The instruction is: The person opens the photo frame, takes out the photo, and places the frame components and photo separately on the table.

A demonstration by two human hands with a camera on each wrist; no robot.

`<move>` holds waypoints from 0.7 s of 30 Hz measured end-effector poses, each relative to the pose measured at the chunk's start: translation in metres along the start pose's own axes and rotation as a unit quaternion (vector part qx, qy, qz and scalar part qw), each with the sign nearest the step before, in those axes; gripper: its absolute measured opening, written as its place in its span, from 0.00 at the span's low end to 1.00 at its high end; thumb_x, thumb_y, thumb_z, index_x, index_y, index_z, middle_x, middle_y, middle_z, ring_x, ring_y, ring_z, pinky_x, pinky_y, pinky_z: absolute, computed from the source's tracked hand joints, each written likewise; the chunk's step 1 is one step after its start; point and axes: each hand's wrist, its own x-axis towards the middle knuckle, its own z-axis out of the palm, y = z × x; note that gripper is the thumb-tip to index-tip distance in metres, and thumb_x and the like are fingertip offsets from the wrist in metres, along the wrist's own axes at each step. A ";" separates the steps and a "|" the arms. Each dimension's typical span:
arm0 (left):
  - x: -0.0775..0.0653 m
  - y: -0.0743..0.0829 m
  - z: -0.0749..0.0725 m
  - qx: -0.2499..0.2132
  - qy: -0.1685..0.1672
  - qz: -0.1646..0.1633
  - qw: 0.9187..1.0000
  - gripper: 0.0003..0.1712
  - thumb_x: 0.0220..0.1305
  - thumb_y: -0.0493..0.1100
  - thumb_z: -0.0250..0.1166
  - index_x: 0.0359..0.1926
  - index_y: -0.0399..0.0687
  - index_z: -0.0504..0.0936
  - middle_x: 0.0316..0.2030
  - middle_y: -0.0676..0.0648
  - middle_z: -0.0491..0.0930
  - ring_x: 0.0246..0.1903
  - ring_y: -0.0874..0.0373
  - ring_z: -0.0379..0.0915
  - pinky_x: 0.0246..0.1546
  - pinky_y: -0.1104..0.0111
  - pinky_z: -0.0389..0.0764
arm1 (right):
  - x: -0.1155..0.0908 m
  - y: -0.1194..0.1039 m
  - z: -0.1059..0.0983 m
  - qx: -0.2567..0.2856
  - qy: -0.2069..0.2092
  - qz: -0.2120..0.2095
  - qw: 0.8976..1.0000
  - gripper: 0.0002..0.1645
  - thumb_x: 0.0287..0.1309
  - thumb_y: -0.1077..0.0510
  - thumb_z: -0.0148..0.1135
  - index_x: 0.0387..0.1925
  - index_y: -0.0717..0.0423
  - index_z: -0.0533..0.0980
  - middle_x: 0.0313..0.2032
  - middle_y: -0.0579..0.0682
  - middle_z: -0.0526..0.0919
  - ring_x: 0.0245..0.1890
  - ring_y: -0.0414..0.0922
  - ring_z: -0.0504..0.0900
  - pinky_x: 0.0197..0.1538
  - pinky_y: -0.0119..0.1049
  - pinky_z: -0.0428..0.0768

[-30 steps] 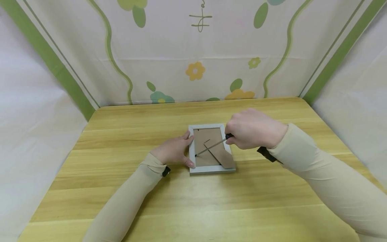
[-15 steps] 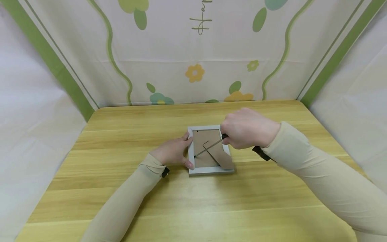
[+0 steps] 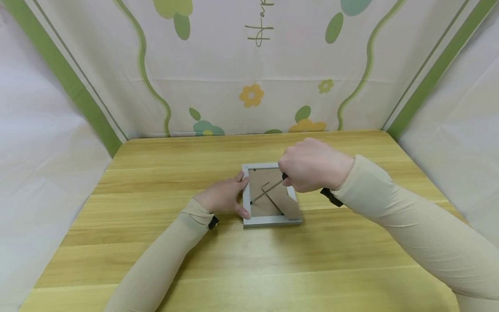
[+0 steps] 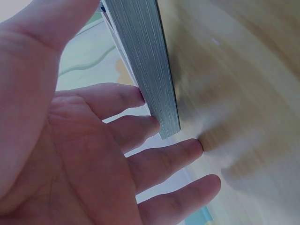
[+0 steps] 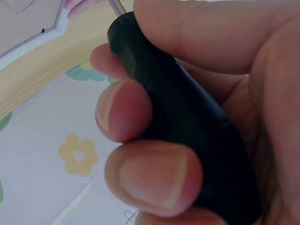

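A picture frame (image 3: 272, 220) with a grey border lies on the table, its brown backing board (image 3: 260, 178) facing up. A folded brown flap, the stand (image 3: 290, 207), sits at the board's lower right. In my right hand (image 3: 313, 167) I grip a screwdriver by its black handle (image 5: 183, 117), fingers curled round it. The shaft (image 3: 269, 190) slants down leftward, its tip at a small black tab by the board's lower left edge. My left hand (image 3: 224, 195) rests against the frame's left side. In the left wrist view its fingers (image 4: 126, 96) are fairly straight, two touching the side.
The wooden table (image 3: 249, 268) extends all round the frame. A pale cloth (image 3: 218, 65) with printed flowers hangs behind its far edge, and white cloth (image 3: 43, 143) stands at both sides. Another black tab (image 3: 255, 170) shows at the backing board's upper left.
My right hand has moved left with the screwdriver handle, while the tip stays at the lower left tab. The left hand keeps its place on the frame. The head view has shifted slightly.
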 end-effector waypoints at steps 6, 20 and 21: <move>0.000 0.000 0.000 -0.004 -0.001 -0.002 1.000 0.68 0.47 0.66 0.75 0.77 0.41 0.49 0.76 0.37 0.40 0.73 0.45 0.48 0.70 0.58 0.57 | 0.005 -0.007 -0.006 -0.026 -0.006 -0.005 1.000 0.22 0.52 0.53 0.72 0.12 0.47 0.70 0.14 0.42 0.70 0.13 0.41 0.63 0.18 0.35 0.65; -0.001 -0.001 -0.001 -0.006 -0.004 0.003 1.000 0.68 0.47 0.66 0.74 0.77 0.41 0.48 0.76 0.38 0.40 0.73 0.46 0.47 0.70 0.59 0.57 | 0.018 -0.024 -0.022 -0.063 -0.021 -0.015 0.998 0.22 0.50 0.55 0.72 0.11 0.46 0.69 0.13 0.40 0.68 0.15 0.41 0.64 0.20 0.36 0.70; -0.001 -0.001 0.000 -0.006 -0.003 0.003 1.000 0.68 0.47 0.66 0.74 0.77 0.41 0.48 0.76 0.38 0.40 0.73 0.46 0.47 0.70 0.59 0.57 | 0.019 -0.025 -0.023 -0.065 -0.023 -0.015 0.998 0.20 0.50 0.55 0.72 0.12 0.47 0.71 0.14 0.41 0.70 0.16 0.42 0.66 0.20 0.37 0.71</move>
